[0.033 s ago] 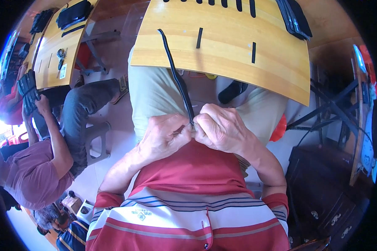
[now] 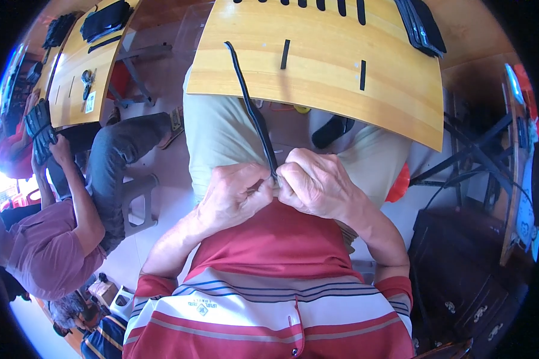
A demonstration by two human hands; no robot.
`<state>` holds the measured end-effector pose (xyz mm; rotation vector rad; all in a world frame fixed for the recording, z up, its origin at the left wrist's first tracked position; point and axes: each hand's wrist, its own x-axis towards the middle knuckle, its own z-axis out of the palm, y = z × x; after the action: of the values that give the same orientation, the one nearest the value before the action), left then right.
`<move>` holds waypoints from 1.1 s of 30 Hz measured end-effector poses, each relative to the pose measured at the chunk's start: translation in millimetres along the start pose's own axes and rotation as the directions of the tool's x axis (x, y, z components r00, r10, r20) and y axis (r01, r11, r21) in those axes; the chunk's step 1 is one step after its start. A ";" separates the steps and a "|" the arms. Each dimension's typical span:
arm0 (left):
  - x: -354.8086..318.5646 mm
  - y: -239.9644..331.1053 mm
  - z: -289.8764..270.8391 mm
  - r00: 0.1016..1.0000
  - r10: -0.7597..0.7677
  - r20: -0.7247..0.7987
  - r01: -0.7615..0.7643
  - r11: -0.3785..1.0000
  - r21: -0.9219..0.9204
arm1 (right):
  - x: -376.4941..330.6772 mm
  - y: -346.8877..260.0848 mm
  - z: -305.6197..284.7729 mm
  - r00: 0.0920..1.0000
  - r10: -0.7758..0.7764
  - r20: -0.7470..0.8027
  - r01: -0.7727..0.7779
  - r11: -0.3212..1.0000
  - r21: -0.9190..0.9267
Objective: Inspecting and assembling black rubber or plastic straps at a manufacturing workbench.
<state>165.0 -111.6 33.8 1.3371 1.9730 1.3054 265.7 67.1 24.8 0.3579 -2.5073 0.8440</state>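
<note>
A long black strap runs from the tabletop over its front edge down to my lap. Its near end disappears between my two hands, which meet in front of my belly. My left hand pinches the strap end, fingers curled. Pressed up against it, my right hand is closed on the same end from the other side. A small pale bit shows between the fingertips, too small to make out. On the wooden table lie two short black strips, one nearer the middle and one to the right.
Several black strips line the table's far edge, with a stack of black pouches at its far right corner. To the left, a seated person holds a dark bundle beside another table bearing scissors. Dark cabinets stand right.
</note>
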 end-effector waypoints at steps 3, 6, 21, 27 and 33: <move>-1.0 2.9 -4.9 0.999 -0.036 0.027 0.036 0.999 -0.009 | 2.1 0.2 1.3 0.998 -0.022 -0.056 0.024 0.999 0.038; -2.1 4.5 -7.8 0.999 -0.040 0.037 0.039 0.999 0.028 | 3.1 -3.2 1.5 0.999 0.007 -0.044 -0.003 0.995 0.103; -6.3 9.1 1.2 0.994 0.101 -0.034 -0.095 0.982 0.161 | 3.2 -13.2 -0.9 0.996 0.094 -0.006 -0.088 0.957 0.278; -2.9 16.4 -9.2 0.982 0.191 -0.013 -0.189 0.979 0.077 | 10.5 -11.8 -9.7 0.995 0.021 -0.097 0.000 0.977 0.213; -9.8 17.4 -15.3 0.981 0.182 0.060 -0.182 0.983 0.002 | 8.3 -11.1 -13.6 0.999 0.033 -0.016 -0.026 0.956 0.291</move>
<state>166.4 -125.7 54.7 1.5733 1.8538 1.3228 267.5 66.2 44.1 0.4058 -2.3751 1.2275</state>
